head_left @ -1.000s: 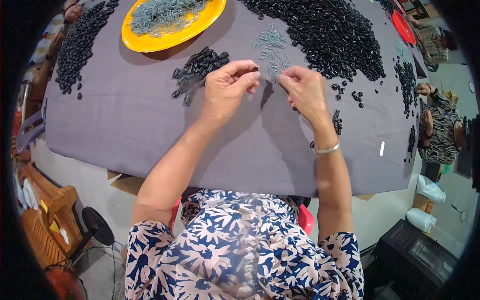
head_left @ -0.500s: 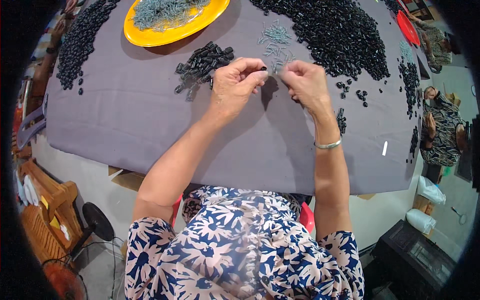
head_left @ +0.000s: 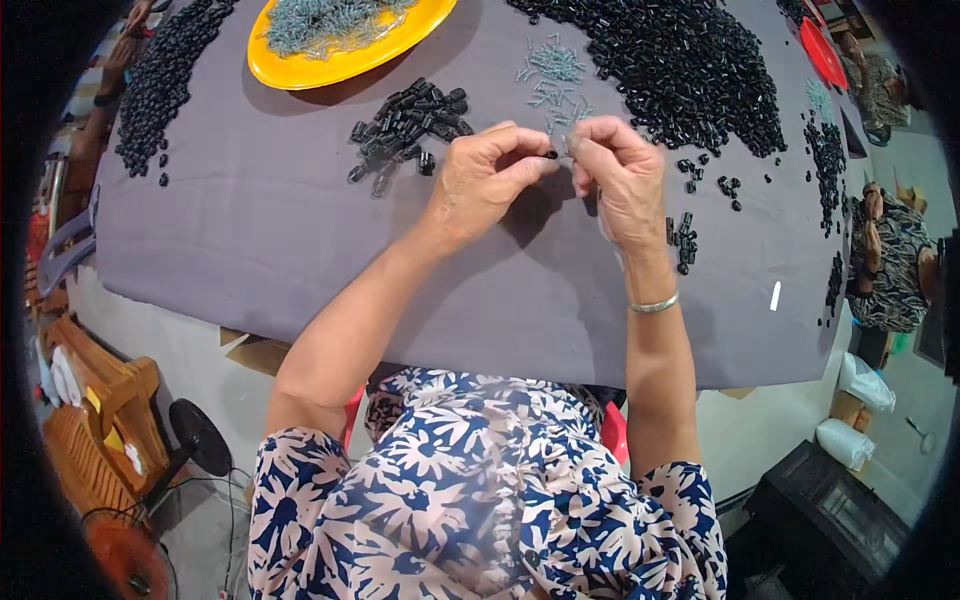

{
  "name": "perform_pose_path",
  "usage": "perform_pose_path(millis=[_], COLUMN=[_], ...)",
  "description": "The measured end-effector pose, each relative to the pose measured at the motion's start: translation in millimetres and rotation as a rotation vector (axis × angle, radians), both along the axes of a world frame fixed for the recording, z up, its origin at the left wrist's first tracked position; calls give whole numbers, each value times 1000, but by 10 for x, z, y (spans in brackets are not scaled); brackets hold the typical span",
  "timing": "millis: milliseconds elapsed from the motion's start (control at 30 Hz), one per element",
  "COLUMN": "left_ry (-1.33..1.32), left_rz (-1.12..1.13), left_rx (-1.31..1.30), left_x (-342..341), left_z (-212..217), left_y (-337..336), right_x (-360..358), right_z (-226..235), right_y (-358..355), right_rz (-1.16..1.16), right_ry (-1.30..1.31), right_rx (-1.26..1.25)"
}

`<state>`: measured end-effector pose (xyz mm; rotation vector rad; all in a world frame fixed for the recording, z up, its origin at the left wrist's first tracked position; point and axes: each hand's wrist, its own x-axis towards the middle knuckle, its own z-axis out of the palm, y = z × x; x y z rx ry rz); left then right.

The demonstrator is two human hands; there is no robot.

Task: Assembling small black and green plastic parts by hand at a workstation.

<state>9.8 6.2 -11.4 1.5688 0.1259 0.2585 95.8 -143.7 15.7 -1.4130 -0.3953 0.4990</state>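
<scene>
Over the grey cloth, both hands meet just in front of a scatter of thin silver-grey pieces. Between its thumb and index finger, my left hand (head_left: 490, 180) pinches a small black cylindrical piece (head_left: 551, 155). My right hand (head_left: 620, 175) is closed in a pinch close to that piece, on a thin light piece (head_left: 566, 153) whose kind is too small to make out. Beside my left hand lies a heap of short black cylinders (head_left: 410, 125), some with clear-looking ends. The thin silver-grey pieces (head_left: 556, 63) lie loose beyond my fingertips.
A yellow plate (head_left: 270, 72) heaped with thin grey pieces stands at the far left. A large pile of small black parts (head_left: 690, 75) covers the far right; another black pile (head_left: 160, 90) lies left. Several black pieces (head_left: 685, 243) rest beside my right wrist. People stand at the right.
My right hand's fingertips have come closer to the black piece, and the light piece now shows between the hands. My left hand has shifted slightly right.
</scene>
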Motion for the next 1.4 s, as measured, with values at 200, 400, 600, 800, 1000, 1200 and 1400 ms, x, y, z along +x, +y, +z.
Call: perform_pose_path(millis=[200,400,600,800,1000,1200,1400], left_ry=[-25,-36,-7,-20,-4,-33,11], left_rz=[11,4,-4,11,5,8,-27], left_rx=[-102,-91,-51,-59,-1,-8,-100], left_x=[0,-3,5,3,-3,-6,5], left_z=[-9,5,5,-9,2,-6,-14], left_y=[-23,-28,-24,-31,-22,-23,0], right_x=[-43,-55,-54,-80,-54,-77,-116], right_z=[-32,-76,-60,-43,-70,-69,-79], right_y=[32,44,20,46,12,36,78], right_rz=[-60,-7,3,-14,13,4,-24], right_ry=[24,19,-98,-202,-119,-190,-326], right_rx=[22,30,-66,-67,-86,-139,-88])
